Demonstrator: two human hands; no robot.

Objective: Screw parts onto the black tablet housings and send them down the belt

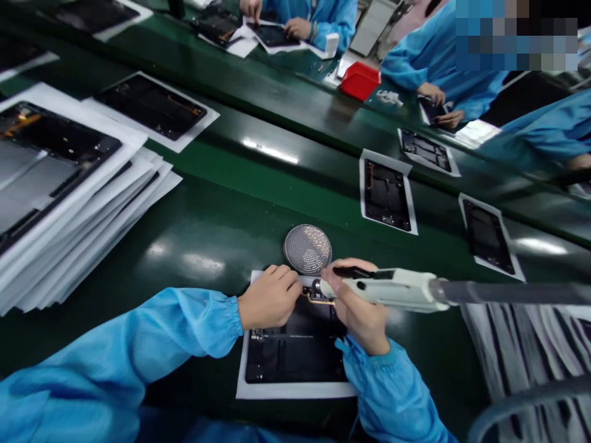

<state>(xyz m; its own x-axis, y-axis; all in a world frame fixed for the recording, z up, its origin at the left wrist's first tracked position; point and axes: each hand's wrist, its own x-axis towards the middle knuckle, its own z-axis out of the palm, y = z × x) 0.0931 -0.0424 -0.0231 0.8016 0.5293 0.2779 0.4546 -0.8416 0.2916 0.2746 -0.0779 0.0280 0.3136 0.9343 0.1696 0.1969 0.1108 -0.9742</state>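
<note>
A black tablet housing point(295, 357) lies on a white paper sheet point(295, 390) on the green bench in front of me. My right hand point(360, 301) is wrapped round a pale electric screwdriver point(401, 288), held nearly level, its tip at the housing's top edge. My left hand point(271, 296) rests on the housing's top left part, fingers bent together near the tip; what they hold, if anything, is hidden. Just beyond both hands stands a round metal dish point(307, 248) with a dimpled surface.
Stacked housings with paper sheets point(69, 203) rise at the left; another stack point(526, 351) is at the right. More housings lie along the line, one point(388, 192) beyond my right hand. Co-workers' hands point(299, 28) and a red bin point(360, 80) are across the bench.
</note>
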